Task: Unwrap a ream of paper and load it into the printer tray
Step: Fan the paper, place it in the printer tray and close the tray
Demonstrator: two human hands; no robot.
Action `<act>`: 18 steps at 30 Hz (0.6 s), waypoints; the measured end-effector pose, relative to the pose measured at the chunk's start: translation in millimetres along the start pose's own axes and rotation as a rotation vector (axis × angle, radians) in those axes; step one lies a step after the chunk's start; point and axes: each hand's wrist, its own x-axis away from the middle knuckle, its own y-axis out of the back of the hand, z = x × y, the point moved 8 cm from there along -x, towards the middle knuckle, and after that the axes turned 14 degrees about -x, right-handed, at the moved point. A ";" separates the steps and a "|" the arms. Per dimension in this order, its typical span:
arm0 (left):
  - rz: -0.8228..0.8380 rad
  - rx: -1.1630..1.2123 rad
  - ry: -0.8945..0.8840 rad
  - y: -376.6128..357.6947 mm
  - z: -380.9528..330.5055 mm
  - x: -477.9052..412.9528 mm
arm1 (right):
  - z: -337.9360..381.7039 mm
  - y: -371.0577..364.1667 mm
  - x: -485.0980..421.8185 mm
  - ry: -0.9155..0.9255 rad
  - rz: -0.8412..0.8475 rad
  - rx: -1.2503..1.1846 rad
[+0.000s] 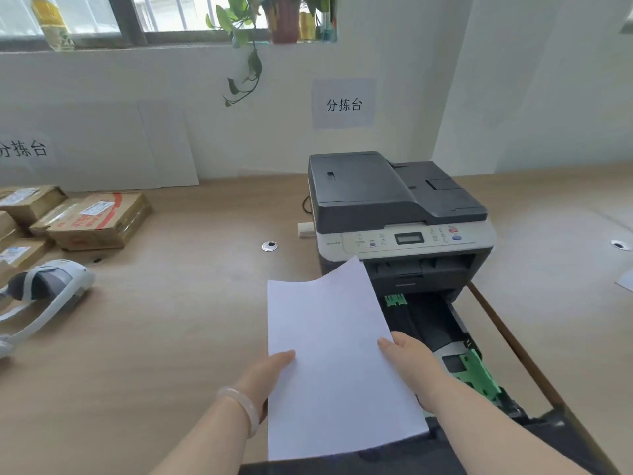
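Observation:
A stack of white paper (334,358) is held flat in front of me by both hands, just left of the printer. My left hand (265,373) grips its left edge, thumb on top. My right hand (412,363) grips its right edge. The grey and black printer (394,214) stands on the wooden table. Its paper tray (445,332) is pulled out toward me, dark inside, with green guides (478,375) showing. The paper's far end covers part of the tray's left side. No ream wrapper is in view.
Several cardboard parcels (96,219) lie at the left of the table (171,320). A white and grey headset (44,296) rests near them. A small white block (306,229) sits left of the printer. The table's right edge runs beside the tray.

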 end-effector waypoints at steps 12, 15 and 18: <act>0.002 -0.196 0.018 -189.9 16.1 -9.6 | -73.0 193.6 14.7 -0.175 -0.113 0.052; -0.004 -0.247 0.004 -200.1 6.6 -24.4 | -71.6 207.0 1.5 -0.191 -0.146 0.064; -0.018 -0.282 0.007 -202.4 -0.4 -43.5 | -72.2 211.7 -18.9 -0.228 -0.164 0.049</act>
